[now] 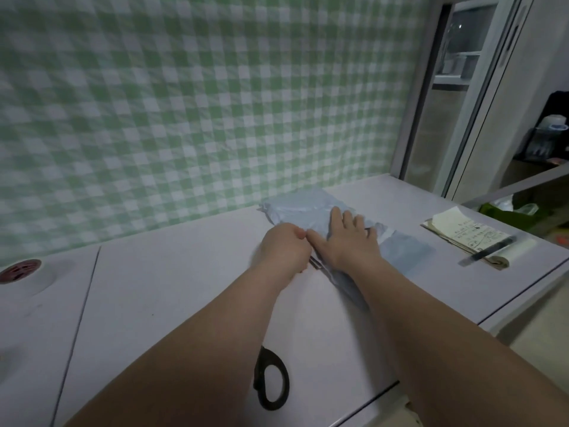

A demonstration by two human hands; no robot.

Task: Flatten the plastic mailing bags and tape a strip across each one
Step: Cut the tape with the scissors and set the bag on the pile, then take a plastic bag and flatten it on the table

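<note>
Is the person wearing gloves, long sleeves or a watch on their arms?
No gloves. The left hand and the right hand are bare. The left forearm and the right forearm are bare too, with no sleeve, watch or bracelet showing as far as the picture reaches. It is too blurry to tell about rings.

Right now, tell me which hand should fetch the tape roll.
Left. The tape roll lies far left on the table, on the side of the left hand, while the right hand presses flat on the mailing bag, likely pinning it.
</note>
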